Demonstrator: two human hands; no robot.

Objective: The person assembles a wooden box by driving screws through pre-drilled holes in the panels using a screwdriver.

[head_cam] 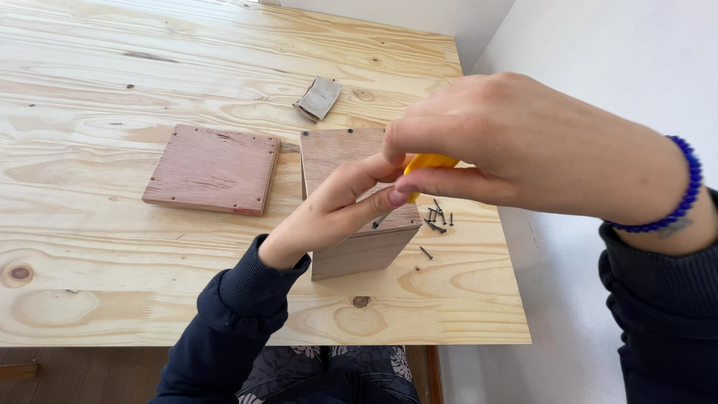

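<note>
Right hand (523,146) pinches a yellow-handled screwdriver (425,166); left hand (336,209) steadies its tip on the wooden box (359,239); loose screws (437,217) lie beside.

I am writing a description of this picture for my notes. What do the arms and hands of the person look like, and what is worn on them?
Both arms wear dark navy sleeves with ribbed cuffs. The left hand is bare, without rings or a glove. The right hand is also bare; a bracelet of round blue beads circles its wrist, and a small dark mark shows on the wrist just past the beads.
</note>
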